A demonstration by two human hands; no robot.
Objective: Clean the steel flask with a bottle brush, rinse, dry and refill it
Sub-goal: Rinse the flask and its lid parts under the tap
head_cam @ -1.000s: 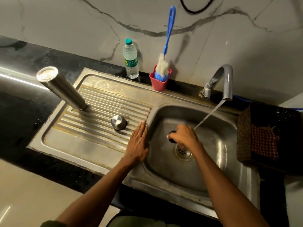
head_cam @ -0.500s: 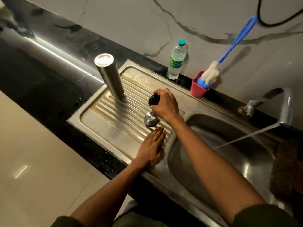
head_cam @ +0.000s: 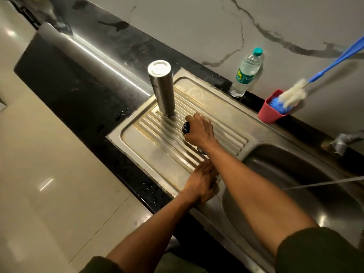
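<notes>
The steel flask (head_cam: 162, 89) stands upside down on the ribbed drainboard (head_cam: 155, 146). My right hand (head_cam: 200, 131) grips a small black stopper (head_cam: 186, 128) low over the ribs, just right of the flask. Only a dark edge of the steel cap (head_cam: 201, 150) shows under my right wrist. My left hand (head_cam: 201, 181) rests flat on the drainboard's near rim beside the basin. The blue-handled bottle brush (head_cam: 293, 94) leans in a red cup (head_cam: 270, 112) at the back wall.
A plastic water bottle (head_cam: 245, 75) stands behind the drainboard. The sink basin (head_cam: 307, 194) lies to the right, with a thin water stream (head_cam: 323, 183) running across it. The tap (head_cam: 346, 142) is at the right edge. Black wet countertop (head_cam: 82, 91) stretches left.
My right hand carried the black stopper from under the running water in the basin over to the drainboard, past the steel cap. My left hand stayed flat. The view swung left.
</notes>
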